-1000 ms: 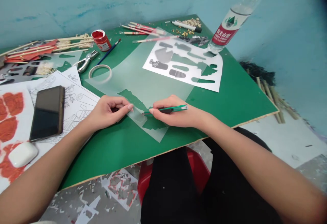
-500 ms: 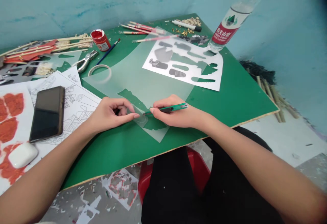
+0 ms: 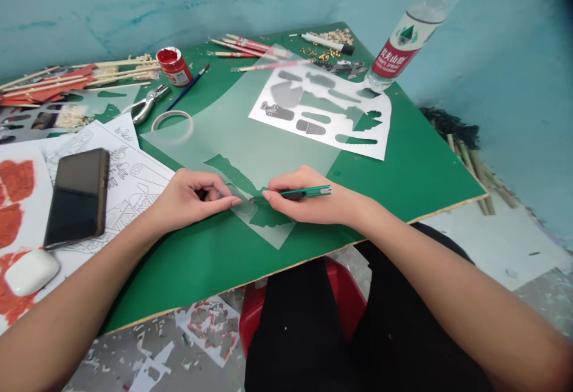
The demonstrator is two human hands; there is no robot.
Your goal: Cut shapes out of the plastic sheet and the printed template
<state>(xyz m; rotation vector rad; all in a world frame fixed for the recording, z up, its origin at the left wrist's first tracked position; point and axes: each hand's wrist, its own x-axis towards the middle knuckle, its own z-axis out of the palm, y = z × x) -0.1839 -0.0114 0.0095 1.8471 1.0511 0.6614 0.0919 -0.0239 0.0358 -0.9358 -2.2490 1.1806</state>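
My right hand (image 3: 308,195) grips a slim green craft knife (image 3: 319,191), its tip pointing left at a translucent plastic sheet (image 3: 224,123). Jagged openings are cut in the near part of this sheet, and the green table shows through them. My left hand (image 3: 201,196) has thumb and forefinger closed on the sheet's near-left edge, close to the knife tip. Its other fingers are curled under. Partly beneath the far side of the sheet lies a white paper (image 3: 378,141) with grey printed shapes and cut-out holes.
On the left lie a phone (image 3: 77,198), a white case (image 3: 31,272) and line drawings (image 3: 123,201). Behind them are a tape roll (image 3: 172,114), pliers (image 3: 150,104), a red paint jar (image 3: 174,68) and a brush (image 3: 188,88). A water bottle (image 3: 403,46) stands back right.
The knife has shifted slightly, its rear end a little further right and lower. Both hands stay at the sheet. The view has moved slightly, so things at left appear further left.
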